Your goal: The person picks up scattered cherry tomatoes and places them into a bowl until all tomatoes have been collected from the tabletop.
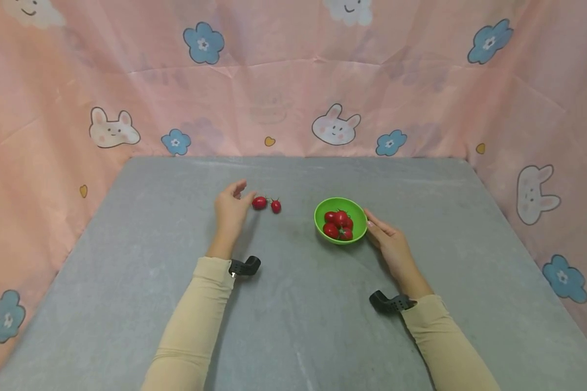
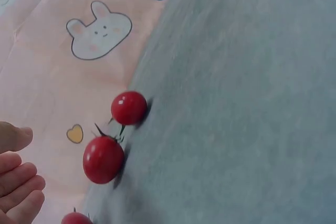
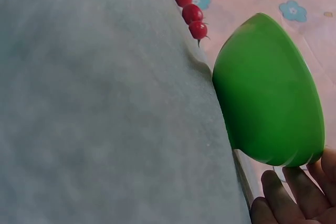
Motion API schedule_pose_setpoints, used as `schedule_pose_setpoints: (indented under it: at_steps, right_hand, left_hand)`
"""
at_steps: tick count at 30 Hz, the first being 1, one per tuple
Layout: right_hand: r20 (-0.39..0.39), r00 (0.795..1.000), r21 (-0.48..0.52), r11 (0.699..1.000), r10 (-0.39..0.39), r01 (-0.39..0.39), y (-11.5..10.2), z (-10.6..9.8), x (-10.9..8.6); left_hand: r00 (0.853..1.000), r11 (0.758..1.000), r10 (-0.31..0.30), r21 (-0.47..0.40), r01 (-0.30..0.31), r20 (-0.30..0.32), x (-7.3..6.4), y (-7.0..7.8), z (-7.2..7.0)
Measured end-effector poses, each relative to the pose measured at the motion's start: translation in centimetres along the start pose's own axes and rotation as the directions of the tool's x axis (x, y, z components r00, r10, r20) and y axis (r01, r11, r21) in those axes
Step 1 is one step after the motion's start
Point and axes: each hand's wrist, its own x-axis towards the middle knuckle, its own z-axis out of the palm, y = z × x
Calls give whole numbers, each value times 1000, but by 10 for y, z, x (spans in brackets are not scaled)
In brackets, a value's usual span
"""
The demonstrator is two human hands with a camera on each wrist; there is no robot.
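Observation:
My left hand (image 1: 231, 209) is just left of the loose cherry tomatoes, its thumb beside the nearer tomato (image 1: 260, 203); nothing shows in its grasp. Another tomato (image 1: 276, 206) lies to the right. The left wrist view adds a third tomato (image 2: 76, 219) at its lower edge, hidden from the head view. Across from them a green bowl (image 1: 318, 230) stands upright with several red tomatoes (image 1: 341, 219) inside. My right hand (image 1: 392, 247) touches the bowl's right side; in the right wrist view its fingers (image 3: 281, 195) rest with their tips against the outer wall.
All this is on a grey table (image 1: 293, 304). A pink curtain (image 1: 283, 81) with bunnies and flowers hangs along the back and both sides. Each wrist wears a black strap, the left strap (image 1: 245, 266) and the right strap (image 1: 391, 302).

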Motion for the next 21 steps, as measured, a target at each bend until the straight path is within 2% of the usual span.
schedule_pose_setpoints:
  at_steps: [6,13,21]
  right_hand:
    - [-3,1000,3,1000,3,-3,1,0,0]
    - [-6,1000,11,1000,4,-4,2,0,1]
    - [-3,1000,1,1000,4,-4,1,0,0]
  left_hand:
    - [998,1000,-20,9,21,-66,8,-6,-8]
    - [994,997,-72,28,74,-81,12,-6,-16]
    - [991,996,-88,21,91,-99,15,-15,-18]
